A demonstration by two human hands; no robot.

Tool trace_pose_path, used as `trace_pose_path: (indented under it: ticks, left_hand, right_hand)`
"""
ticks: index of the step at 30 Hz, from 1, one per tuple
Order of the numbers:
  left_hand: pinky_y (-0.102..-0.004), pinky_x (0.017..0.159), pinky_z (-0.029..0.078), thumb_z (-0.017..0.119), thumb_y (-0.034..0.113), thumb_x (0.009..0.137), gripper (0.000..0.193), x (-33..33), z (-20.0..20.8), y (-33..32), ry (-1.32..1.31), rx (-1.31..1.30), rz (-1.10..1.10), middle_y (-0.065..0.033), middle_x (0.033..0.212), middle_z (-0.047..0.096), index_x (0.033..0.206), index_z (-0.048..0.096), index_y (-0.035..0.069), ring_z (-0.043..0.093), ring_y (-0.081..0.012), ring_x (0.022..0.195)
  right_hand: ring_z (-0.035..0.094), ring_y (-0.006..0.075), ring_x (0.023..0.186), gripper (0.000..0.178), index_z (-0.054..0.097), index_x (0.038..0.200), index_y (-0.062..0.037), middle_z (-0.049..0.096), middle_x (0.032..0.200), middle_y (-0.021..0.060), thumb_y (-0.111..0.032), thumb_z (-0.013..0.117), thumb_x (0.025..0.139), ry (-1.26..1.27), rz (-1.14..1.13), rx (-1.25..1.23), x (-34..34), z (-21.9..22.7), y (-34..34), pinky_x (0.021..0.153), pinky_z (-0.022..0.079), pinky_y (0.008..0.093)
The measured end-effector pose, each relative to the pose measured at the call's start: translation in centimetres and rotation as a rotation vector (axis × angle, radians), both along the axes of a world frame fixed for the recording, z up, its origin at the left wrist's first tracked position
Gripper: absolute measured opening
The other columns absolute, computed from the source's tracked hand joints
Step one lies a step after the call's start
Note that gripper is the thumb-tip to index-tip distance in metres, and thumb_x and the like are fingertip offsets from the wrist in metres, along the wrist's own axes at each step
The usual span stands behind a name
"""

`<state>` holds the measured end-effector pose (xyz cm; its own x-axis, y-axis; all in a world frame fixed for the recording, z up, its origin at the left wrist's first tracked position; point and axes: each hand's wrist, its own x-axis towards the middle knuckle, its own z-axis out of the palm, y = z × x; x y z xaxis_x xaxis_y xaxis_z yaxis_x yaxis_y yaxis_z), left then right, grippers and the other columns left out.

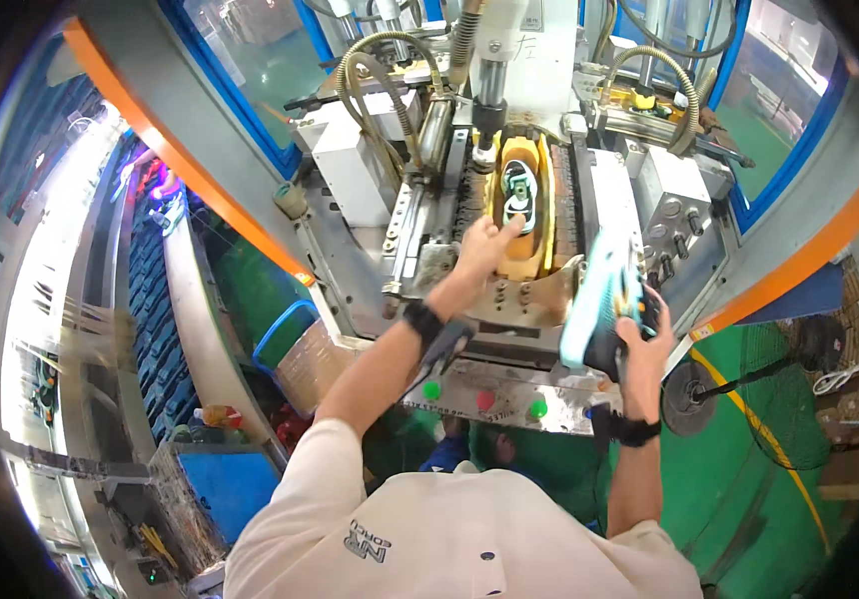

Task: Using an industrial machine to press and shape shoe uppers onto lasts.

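Note:
My left hand point(482, 248) reaches into a shoe-pressing machine point(604, 190) and touches the yellow sole mould point(529, 255), where a shoe sole point(519, 190) with a white and dark pattern lies facing up. The fingers rest on the sole's near end, spread and not closed round it. My right hand point(642, 339) holds a light blue and dark shoe point(597, 299) beside the machine's right side, toe pointing up and away. The shoe looks blurred. A dark band sits on each wrist.
Three round buttons, green point(431, 389), red point(485, 399) and green point(537, 407), sit on the machine's front panel. A basket with a blue rim point(292, 344) stands lower left. A standing fan point(749, 394) is on the green floor at right. Hoses hang above the press.

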<state>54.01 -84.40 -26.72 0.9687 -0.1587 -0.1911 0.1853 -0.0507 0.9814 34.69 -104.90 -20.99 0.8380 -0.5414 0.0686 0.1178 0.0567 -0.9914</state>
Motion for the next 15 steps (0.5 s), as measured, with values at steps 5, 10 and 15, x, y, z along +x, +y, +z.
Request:
trace_pose_path:
  ticks: [5, 10, 15]
  left_hand:
    - [-0.0388, 0.080, 0.050, 0.080, 0.037, 0.073, 0.064, 12.0, -5.2, -2.9, 0.010, 0.381, 0.029, -0.0218, 0.107, 0.065, 0.111, 0.059, -0.010, 0.064, -0.0287, 0.096]
    - [-0.0458, 0.092, 0.050, 0.076, 0.027, 0.074, 0.059, 15.6, -6.1, -4.1, -0.052, 0.870, 0.053, -0.0268, 0.120, 0.060, 0.116, 0.055, -0.009, 0.061, -0.0391, 0.109]
    - [-0.0393, 0.073, 0.053, 0.077, 0.016, 0.072, 0.039, 13.9, -4.3, 2.5, 0.198, 0.185, 0.109, -0.0199, 0.098, 0.068, 0.099, 0.063, -0.008, 0.068, -0.0286, 0.085]
  right_hand:
    - [0.056, 0.0170, 0.102, 0.051, 0.054, 0.123, 0.0029, 0.059, 0.114, 0.0089, -0.004, 0.065, 0.074, 0.036, -0.212, -0.135, -1.4, 1.2, -3.1, 0.093, 0.044, 0.0305]
    - [0.056, 0.0176, 0.099, 0.053, 0.053, 0.123, 0.0031, 0.058, 0.111, 0.0092, -0.007, 0.067, 0.073, 0.125, -0.361, -0.268, -1.2, 2.0, -4.1, 0.091, 0.045, 0.0304]
    - [0.058, 0.0142, 0.085, 0.045, 0.057, 0.115, 0.0041, 0.062, 0.098, 0.0066, -0.009, 0.068, 0.074, 0.142, -0.202, -0.455, 9.1, 4.2, -6.7, 0.077, 0.049, 0.0281]
